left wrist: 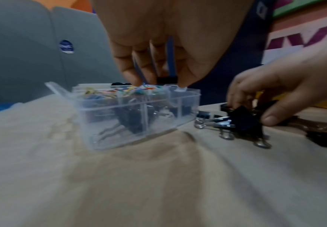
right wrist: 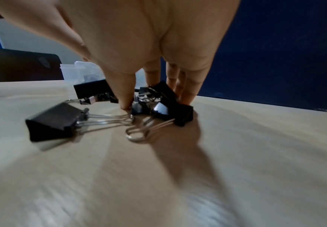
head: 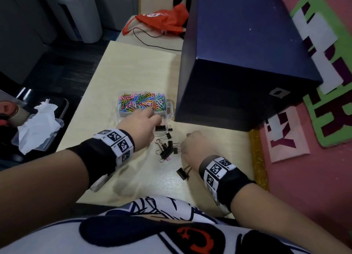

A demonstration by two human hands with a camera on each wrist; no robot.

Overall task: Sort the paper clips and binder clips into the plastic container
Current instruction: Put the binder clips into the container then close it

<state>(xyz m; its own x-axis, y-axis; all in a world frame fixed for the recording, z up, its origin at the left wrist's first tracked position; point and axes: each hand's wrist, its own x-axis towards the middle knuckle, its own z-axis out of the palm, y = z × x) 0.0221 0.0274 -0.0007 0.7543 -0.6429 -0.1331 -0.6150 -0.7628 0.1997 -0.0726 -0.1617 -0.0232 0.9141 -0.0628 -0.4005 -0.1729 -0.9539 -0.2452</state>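
Observation:
A clear plastic container (head: 170,109) sits mid-table, its far compartment full of coloured paper clips (head: 142,102). My left hand (head: 159,123) hovers over its near compartments and appears to pinch a black binder clip (head: 160,128) between fingers and thumb. In the left wrist view that hand (left wrist: 164,81) points straight down at the container (left wrist: 139,107), which holds black clips. A pile of black binder clips (head: 166,149) lies just in front. My right hand (head: 182,149) pinches one clip of the pile (right wrist: 166,98) between thumb and fingers. A lone binder clip (head: 183,173) lies nearer me.
A big dark blue box (head: 247,63) stands right of the container, close behind my right hand. A red bag (head: 163,19) and a black cable lie at the table's far end. Off the left edge sits a plastic tray with tissue (head: 38,128). A gold strip (head: 257,158) marks the right edge.

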